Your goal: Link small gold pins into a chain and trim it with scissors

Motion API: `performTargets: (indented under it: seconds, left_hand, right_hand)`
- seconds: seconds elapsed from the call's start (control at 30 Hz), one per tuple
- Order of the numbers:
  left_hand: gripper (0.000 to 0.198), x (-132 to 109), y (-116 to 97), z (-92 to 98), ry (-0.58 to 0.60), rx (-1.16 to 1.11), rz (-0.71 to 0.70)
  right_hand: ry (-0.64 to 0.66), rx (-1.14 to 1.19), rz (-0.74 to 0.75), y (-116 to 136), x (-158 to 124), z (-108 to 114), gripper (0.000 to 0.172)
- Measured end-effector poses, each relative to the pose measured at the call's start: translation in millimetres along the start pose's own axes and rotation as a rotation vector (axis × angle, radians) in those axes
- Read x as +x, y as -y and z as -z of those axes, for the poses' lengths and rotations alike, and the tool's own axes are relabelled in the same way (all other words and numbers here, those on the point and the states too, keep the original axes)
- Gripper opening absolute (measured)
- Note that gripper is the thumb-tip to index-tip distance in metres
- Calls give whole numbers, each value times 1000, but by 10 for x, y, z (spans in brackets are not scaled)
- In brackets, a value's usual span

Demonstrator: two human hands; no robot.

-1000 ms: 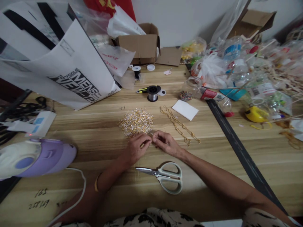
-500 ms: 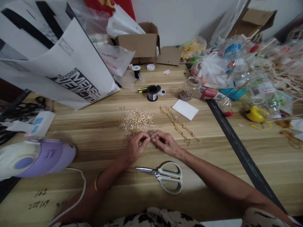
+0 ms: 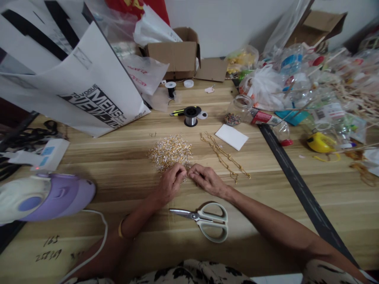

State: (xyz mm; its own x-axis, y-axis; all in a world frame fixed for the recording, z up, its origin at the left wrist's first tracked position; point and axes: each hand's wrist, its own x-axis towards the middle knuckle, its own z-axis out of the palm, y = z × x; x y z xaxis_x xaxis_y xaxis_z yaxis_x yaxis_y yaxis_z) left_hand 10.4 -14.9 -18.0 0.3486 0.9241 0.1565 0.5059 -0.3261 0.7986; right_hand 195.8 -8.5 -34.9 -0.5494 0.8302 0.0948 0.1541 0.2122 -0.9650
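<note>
My left hand point(image 3: 172, 182) is closed in a pinch at the front edge of a pile of small gold and silver metal pieces point(image 3: 170, 152). Something small and silvery shows below its fingertips, too tiny to name. Fingertip to fingertip with it, my right hand point(image 3: 208, 180) is also pinched shut; whatever it holds is hidden. Two gold chains point(image 3: 226, 156) with beads lie to the right of the pile. Scissors with pale handles point(image 3: 212, 223) rest on the table nearer my body, blades pointing left.
A spool of silver wire point(image 3: 191, 117) stands behind the pile, near a white card point(image 3: 231, 137) and a jar of beads point(image 3: 237, 112). At left are a white bag point(image 3: 74, 86) and a purple-and-white appliance point(image 3: 56, 197). Plastic bottles point(image 3: 296, 79) crowd the right.
Both hands stay pinched together in almost the same place. My left fingers have shifted very slightly. The other things on the table have not moved.
</note>
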Motion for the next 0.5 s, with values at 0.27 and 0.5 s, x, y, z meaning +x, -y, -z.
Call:
performTargets:
  seconds: [0.27,0.5]
  left_hand:
    - [13,24,38,-26,-35,-72,42]
    - [10,34,22,-24,-22,-93,26]
  right_hand:
    - [-60,2,-31,4,7,-15,23]
    - [-88,-73,-23,51,3,-9,28]
